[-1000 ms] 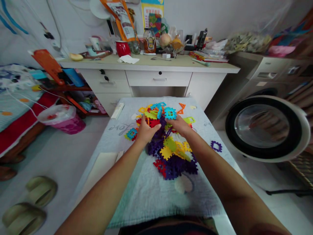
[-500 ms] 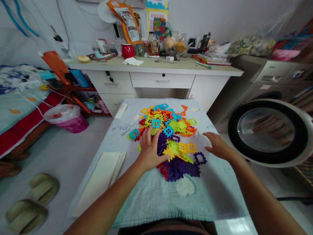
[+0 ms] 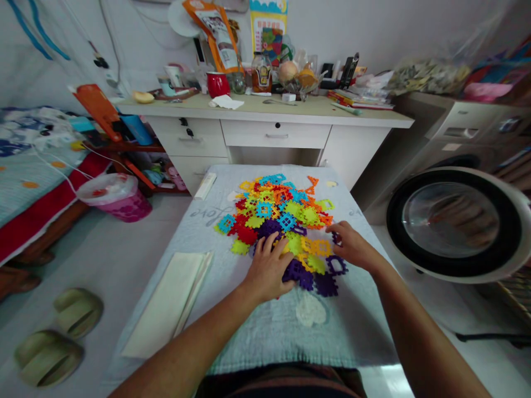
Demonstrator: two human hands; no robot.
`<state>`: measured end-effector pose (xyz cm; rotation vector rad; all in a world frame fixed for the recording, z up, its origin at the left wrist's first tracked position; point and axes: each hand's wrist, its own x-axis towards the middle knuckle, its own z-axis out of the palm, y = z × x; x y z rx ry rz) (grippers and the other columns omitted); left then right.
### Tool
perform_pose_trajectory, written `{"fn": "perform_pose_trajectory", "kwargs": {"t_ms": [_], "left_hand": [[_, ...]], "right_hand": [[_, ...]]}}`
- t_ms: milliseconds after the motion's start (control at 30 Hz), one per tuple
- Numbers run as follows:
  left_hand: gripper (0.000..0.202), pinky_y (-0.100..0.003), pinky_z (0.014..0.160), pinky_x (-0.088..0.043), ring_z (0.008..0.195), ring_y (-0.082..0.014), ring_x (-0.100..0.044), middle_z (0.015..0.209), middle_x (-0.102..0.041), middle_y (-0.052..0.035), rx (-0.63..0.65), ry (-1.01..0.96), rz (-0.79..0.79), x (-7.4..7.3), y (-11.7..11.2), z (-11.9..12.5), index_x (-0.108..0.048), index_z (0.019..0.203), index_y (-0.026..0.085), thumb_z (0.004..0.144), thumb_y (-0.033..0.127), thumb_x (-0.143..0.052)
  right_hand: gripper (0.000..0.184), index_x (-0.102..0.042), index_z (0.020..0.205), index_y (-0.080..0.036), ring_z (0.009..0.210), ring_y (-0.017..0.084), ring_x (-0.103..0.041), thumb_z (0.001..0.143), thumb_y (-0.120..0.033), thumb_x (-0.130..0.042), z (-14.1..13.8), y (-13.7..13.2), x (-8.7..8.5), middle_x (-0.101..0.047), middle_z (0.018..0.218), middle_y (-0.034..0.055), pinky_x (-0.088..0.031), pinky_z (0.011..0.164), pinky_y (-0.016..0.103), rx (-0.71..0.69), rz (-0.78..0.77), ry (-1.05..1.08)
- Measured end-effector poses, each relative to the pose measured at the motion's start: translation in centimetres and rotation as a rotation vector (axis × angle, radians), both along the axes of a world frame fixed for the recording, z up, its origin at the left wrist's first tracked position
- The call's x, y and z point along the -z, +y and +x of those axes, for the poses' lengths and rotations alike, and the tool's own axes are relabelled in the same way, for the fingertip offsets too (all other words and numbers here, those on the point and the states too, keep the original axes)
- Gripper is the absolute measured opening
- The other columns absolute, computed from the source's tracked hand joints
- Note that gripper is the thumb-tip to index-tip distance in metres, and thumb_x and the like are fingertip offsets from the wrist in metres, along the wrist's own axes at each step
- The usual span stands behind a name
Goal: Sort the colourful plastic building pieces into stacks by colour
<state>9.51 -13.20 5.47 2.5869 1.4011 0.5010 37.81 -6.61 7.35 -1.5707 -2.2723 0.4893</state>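
A heap of colourful plastic interlocking tiles point(image 3: 286, 213), with toothed edges and some with window cut-outs, lies on the cloth-covered table point(image 3: 232, 337). My left hand point(image 3: 269, 271) rests palm down on the heap's near left side, fingers spread over purple and yellow tiles and hiding part of them. My right hand point(image 3: 352, 246) is at the heap's right edge, with its thumb and index finger around a small purple tile point(image 3: 336, 239), partly hidden. Just below it lies a purple frame-shaped tile point(image 3: 337, 266). Yellow window tiles point(image 3: 321, 247) lie between my hands.
A folded white cloth-like item point(image 3: 166, 309) lies at the table's left, with a small white strip point(image 3: 205, 186) beyond. A cluttered desk point(image 3: 265, 113) stands behind. To the right is a washing machine with its round door point(image 3: 452, 224) swung out. A pink bin point(image 3: 124, 204) stands left.
My left hand has drawn down toward me, over the near purple tiles, uncovering red and green ones. My right hand has moved left to the heap's edge, and a purple tile now shows at its fingers.
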Motion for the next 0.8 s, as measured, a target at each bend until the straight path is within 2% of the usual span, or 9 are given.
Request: {"fn": "perform_pose_trajectory", "kwargs": {"t_ms": [67, 133, 200, 267, 367, 433, 533, 633, 800], "left_hand": [[0.051, -0.066, 0.116, -0.026, 0.144, -0.0420, -0.031, 0.144, -0.054, -0.0126, 0.009, -0.004, 0.024, -0.1, 0.3, -0.1, -0.069, 0.112, 0.024, 0.069, 0.048, -0.078], [0.046, -0.063, 0.116, -0.029, 0.143, -0.0407, -0.034, 0.140, -0.057, -0.0131, 0.022, -0.023, 0.054, -0.3, 0.6, -0.3, -0.070, 0.108, 0.022, 0.070, 0.047, -0.076], [0.038, -0.059, 0.116, -0.033, 0.140, -0.0380, -0.038, 0.136, -0.059, -0.0130, 0.023, -0.064, 0.094, -0.5, 1.0, -0.7, -0.071, 0.105, 0.020, 0.074, 0.042, -0.073], [0.032, -0.055, 0.116, -0.036, 0.138, -0.0355, -0.041, 0.135, -0.059, -0.0129, -0.006, -0.116, 0.135, -0.7, 1.5, -1.4, -0.070, 0.105, 0.020, 0.077, 0.035, -0.069], [0.030, -0.054, 0.115, -0.038, 0.136, -0.0340, -0.042, 0.138, -0.055, -0.0142, -0.097, -0.163, 0.175, -0.8, 2.0, -2.7, -0.068, 0.110, 0.019, 0.083, 0.033, -0.064], [0.034, -0.054, 0.115, -0.039, 0.135, -0.0335, -0.043, 0.140, -0.051, -0.0162, -0.155, -0.175, 0.182, -0.6, 2.0, -3.4, -0.066, 0.115, 0.017, 0.089, 0.037, -0.060], [0.041, -0.054, 0.114, -0.039, 0.134, -0.0334, -0.043, 0.141, -0.048, -0.0182, -0.215, -0.178, 0.153, -0.1, 1.5, -3.8, -0.062, 0.123, 0.016, 0.093, 0.043, -0.056], [0.052, -0.057, 0.114, -0.038, 0.137, -0.0359, -0.039, 0.146, -0.044, -0.0182, -0.205, -0.151, 0.089, 0.4, 0.7, -3.6, -0.059, 0.130, 0.019, 0.089, 0.051, -0.061], [0.104, -0.063, 0.112, -0.036, 0.142, -0.0434, -0.032, 0.158, -0.029, -0.0185, -0.069, -0.062, -0.014, 1.0, 0.0, -3.2, -0.047, 0.145, 0.026, 0.056, 0.065, -0.085]], "right_hand": [[0.045, -0.062, 0.116, -0.021, 0.085, 0.018, -0.062, 0.074, -0.009, -0.057, -3.0, 1.2, -0.8, -0.058, 0.106, 0.0066, -0.055, 0.082, 0.035, -0.073, 0.073, 0.190], [0.047, -0.056, 0.126, -0.025, 0.094, 0.019, -0.064, 0.081, -0.014, -0.055, -5.6, 2.0, -1.4, -0.056, 0.121, 0.0085, -0.056, 0.085, 0.038, -0.111, 0.133, 0.351], [0.049, -0.051, 0.135, -0.027, 0.111, 0.023, -0.062, 0.087, -0.022, -0.056, -7.0, 2.0, -1.8, -0.053, 0.134, 0.0107, -0.054, 0.095, 0.044, -0.132, 0.189, 0.385], [0.056, -0.047, 0.142, -0.027, 0.126, 0.029, -0.054, 0.089, -0.036, -0.062, -7.0, 1.0, -1.5, -0.052, 0.139, 0.0131, -0.046, 0.106, 0.051, -0.172, 0.195, 0.293], [0.096, -0.034, 0.155, -0.023, 0.140, 0.038, -0.041, 0.076, -0.061, -0.074, -5.3, -1.9, 0.2, -0.043, 0.151, 0.0196, -0.035, 0.113, 0.059, -0.216, 0.093, 0.080], [0.122, -0.023, 0.160, -0.020, 0.144, 0.044, -0.032, 0.064, -0.071, -0.078, -4.4, -3.9, 1.9, -0.033, 0.158, 0.0241, -0.031, 0.113, 0.063, -0.184, 0.020, -0.052], [0.131, -0.019, 0.161, -0.018, 0.147, 0.047, -0.025, 0.059, -0.071, -0.081, -4.6, -5.6, 4.0, -0.029, 0.160, 0.0252, -0.027, 0.114, 0.065, -0.111, -0.017, -0.166], [0.123, -0.023, 0.160, -0.017, 0.143, 0.046, -0.033, 0.063, -0.067, -0.081, -6.1, -5.4, 4.6, -0.037, 0.156, 0.0242, -0.028, 0.113, 0.063, -0.077, 0.042, -0.163], [0.098, -0.032, 0.155, -0.013, 0.127, 0.040, -0.051, 0.072, -0.042, -0.076, -8.8, -3.6, 3.9, -0.051, 0.143, 0.0251, -0.040, 0.104, 0.057, -0.051, 0.122, -0.092]]}}
